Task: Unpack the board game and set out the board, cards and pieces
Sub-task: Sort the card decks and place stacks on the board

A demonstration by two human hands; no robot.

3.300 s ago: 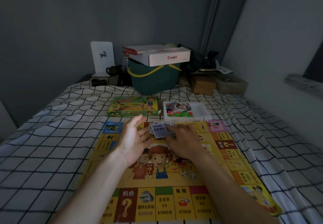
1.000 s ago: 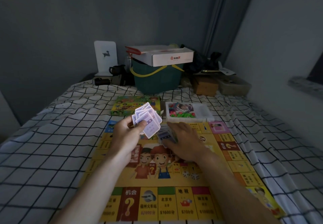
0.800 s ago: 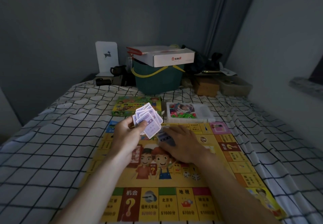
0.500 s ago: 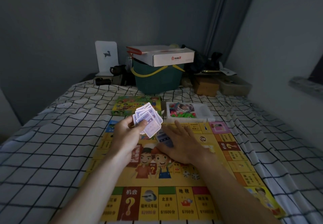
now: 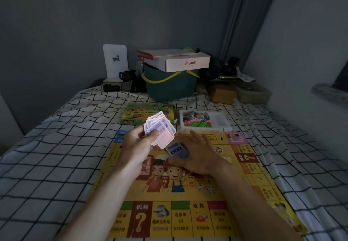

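The yellow game board lies unfolded on the checked bedsheet. My left hand holds a loose fan of pale purple cards above the board's far edge, thumb on top. My right hand rests on the board with fingers spread and straight, its fingertips against a small stack of darker cards lying on the board. Two dice sit on the board near my right forearm. Behind the board are the green game box and a white tray with coloured pieces.
A green bucket with a white carton on top stands at the bed's far end, beside a white stand, a dark teapot and brown boxes. A wall runs along the right side.
My left hand lifted a fan of cards from the pile on the board. My right hand uncurled its fingers and now lies flatter beside the remaining stack.
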